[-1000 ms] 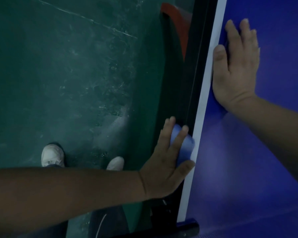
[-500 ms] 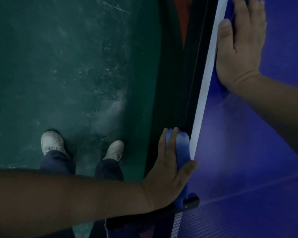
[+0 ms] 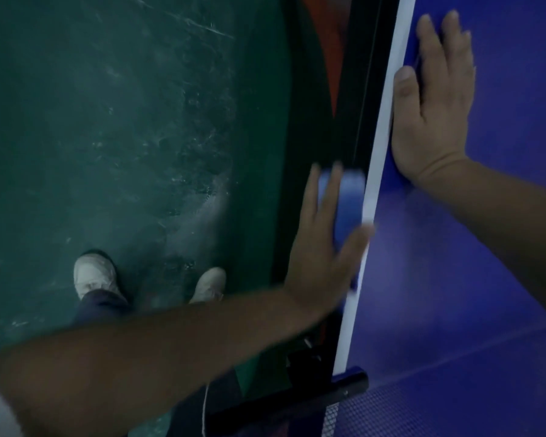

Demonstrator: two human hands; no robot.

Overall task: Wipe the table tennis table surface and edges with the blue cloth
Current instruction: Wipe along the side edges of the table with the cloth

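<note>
The blue table tennis table (image 3: pixel 473 279) fills the right side, with a white line along its side edge (image 3: pixel 379 171) and a dark frame below it. My left hand (image 3: pixel 325 247) presses the folded blue cloth (image 3: pixel 349 200) flat against that side edge, fingers spread over the cloth and thumb on the white line. The hand and cloth are blurred. My right hand (image 3: pixel 435 102) lies flat and open on the blue top, further along the edge, thumb touching the white line.
The net and its black post clamp (image 3: pixel 350 383) sit at the bottom right. Green floor (image 3: pixel 108 137) lies to the left, with my two white shoes (image 3: pixel 95 275) on it. An orange patch (image 3: pixel 331 36) shows under the table at the top.
My left hand has slid the cloth along the side edge, away from the net post. My right hand stays flat on the table top.
</note>
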